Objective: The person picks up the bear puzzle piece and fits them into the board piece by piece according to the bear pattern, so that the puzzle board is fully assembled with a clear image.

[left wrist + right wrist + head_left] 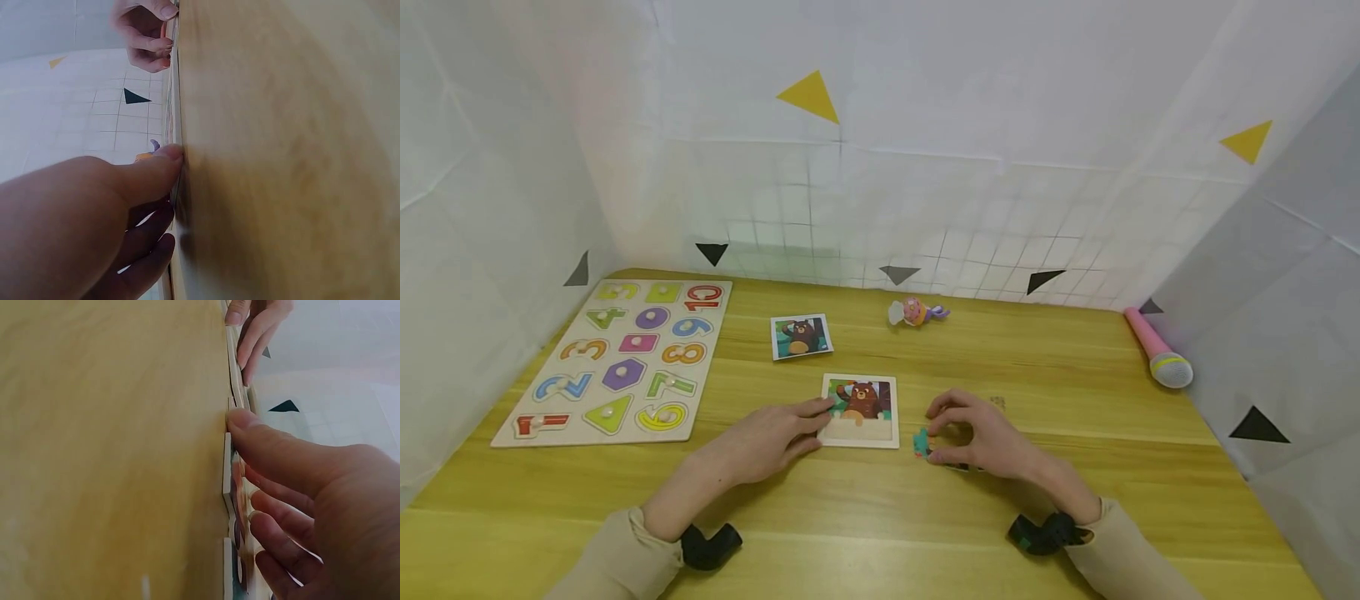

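A square puzzle board [857, 430] with a bear picture lies on the table, its lower strip bare wood. My left hand [763, 442] rests at its left edge, fingertips on the frame and thumb near the lower corner; the left wrist view shows this hand [94, 219] at the thin edge. Right of the board, my right hand [981, 437] pinches a teal and orange puzzle piece [921, 444] between curved fingers and thumb. More pieces [229, 565] lie flat under that hand [325, 494], largely hidden by it in the head view.
A bear picture card [801, 337] lies behind the board. On the left is a number and shape board [647, 367] with knobs. A small pink and purple toy [914, 312] lies at the back, a pink toy microphone [1157, 350] at the right edge. White curtains [925, 125] enclose the table.
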